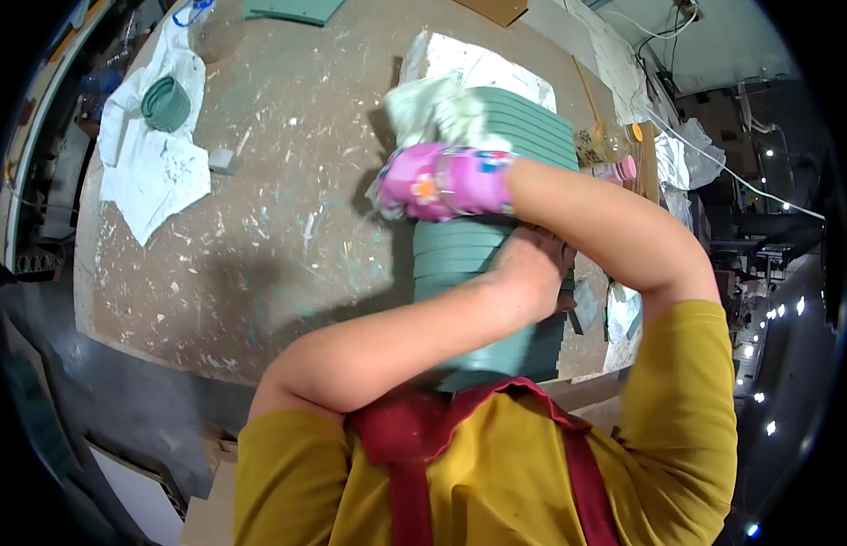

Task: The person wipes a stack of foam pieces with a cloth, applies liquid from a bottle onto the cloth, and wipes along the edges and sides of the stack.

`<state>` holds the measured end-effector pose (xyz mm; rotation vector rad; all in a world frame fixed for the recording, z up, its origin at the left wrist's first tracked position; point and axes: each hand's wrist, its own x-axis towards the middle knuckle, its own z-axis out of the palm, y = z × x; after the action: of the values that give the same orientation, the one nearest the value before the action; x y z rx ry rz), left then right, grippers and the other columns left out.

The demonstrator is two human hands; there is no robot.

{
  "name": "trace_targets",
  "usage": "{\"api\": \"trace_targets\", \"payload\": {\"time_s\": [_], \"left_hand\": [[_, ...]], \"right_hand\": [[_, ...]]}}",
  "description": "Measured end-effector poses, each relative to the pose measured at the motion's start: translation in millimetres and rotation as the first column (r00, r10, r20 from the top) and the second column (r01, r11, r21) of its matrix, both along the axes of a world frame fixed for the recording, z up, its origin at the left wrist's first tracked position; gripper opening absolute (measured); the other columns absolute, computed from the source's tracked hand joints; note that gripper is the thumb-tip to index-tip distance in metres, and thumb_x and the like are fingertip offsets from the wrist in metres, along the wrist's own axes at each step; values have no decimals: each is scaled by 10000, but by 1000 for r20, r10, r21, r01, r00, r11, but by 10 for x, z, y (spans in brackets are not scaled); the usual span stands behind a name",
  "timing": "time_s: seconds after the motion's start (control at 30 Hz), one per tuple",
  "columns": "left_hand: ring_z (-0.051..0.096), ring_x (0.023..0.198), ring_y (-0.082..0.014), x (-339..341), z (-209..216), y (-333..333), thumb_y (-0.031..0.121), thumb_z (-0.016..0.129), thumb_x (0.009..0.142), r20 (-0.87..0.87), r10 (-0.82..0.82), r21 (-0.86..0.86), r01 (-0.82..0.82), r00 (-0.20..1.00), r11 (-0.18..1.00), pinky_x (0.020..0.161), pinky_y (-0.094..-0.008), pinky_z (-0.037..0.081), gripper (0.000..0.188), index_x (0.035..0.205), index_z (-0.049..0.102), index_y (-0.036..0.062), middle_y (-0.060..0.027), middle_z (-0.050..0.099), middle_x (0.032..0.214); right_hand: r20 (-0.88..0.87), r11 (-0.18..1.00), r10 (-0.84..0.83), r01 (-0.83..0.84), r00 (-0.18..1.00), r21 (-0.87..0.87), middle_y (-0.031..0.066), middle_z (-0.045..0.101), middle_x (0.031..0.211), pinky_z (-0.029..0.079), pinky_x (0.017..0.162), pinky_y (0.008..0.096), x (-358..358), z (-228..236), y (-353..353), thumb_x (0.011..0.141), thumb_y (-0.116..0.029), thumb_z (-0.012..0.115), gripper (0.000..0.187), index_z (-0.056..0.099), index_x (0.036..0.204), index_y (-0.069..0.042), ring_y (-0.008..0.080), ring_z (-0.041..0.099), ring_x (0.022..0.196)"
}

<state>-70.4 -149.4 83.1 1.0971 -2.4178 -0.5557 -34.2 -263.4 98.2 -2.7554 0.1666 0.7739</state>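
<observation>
A tall row of flat green panels (pixel 461 258) lies overlapped like steps at the table's near right. My left hand (pixel 530 271) is closed on the right side of this stack; its fingertips are partly hidden under my right forearm. That forearm crosses over it to the left. My right hand (pixel 446 182) is covered by a pink floral cloth and lies over the panels' left edge. A pale, greenish-stained cloth (pixel 434 111) bunches out beyond the pink covering, smeared by motion. Whether the right fingers grip it is hidden.
On the paint-spotted table (pixel 259 200), a white cloth (pixel 159 173) carries a green roll (pixel 166 104), beside a small grey block (pixel 222 162). A white slab (pixel 478 62) lies behind the panels. Bottles (pixel 605 141) and a thin stick (pixel 585 86) are at the right.
</observation>
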Motion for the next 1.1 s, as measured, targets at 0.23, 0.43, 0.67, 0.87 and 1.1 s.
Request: {"api": "trace_targets", "payload": {"time_s": [0.23,0.43,0.67,0.87,1.1], "left_hand": [[402,1277,-361,20,129,-64,530,614,797,12,-8,64,7,1000,998,1029,-479,353,808,1337,433,-43,-247,422,1365],[476,1208,-313,-29,32,-25,520,617,813,-163,-39,217,75,986,973,1008,-453,380,748,1325,441,4,-194,479,1324],[260,1367,-362,55,119,22,604,590,780,-49,212,-164,-218,976,962,1118,-512,181,834,1345,456,6,-242,366,1417],[302,1342,-345,140,70,185,559,596,805,-7,161,-180,-160,987,971,1106,-493,214,769,1324,472,6,-229,404,1384],[388,1263,-319,84,163,189,522,622,792,-85,28,263,-5,996,965,1082,-474,250,740,1277,486,-20,-203,482,1287]], "right_hand": [[-164,826,-460,488,873,281,106,669,1008,523,812,344,-330,772,-75,762,-170,693,344,643,1095,-98,206,644,938],[4,488,-661,427,750,761,127,623,1111,497,897,341,-528,-445,109,759,-145,707,370,631,1119,-103,277,611,1017],[207,432,-894,648,396,627,32,657,981,480,785,246,-487,917,-386,861,-223,656,298,641,1109,-58,120,604,896],[189,487,-873,784,449,385,85,641,1089,505,731,275,-1064,1287,-53,853,-234,627,446,564,1225,3,133,609,938],[408,993,-113,89,906,76,103,604,1145,488,899,361,-526,201,245,848,-198,643,392,584,1226,-112,276,607,991]]}}
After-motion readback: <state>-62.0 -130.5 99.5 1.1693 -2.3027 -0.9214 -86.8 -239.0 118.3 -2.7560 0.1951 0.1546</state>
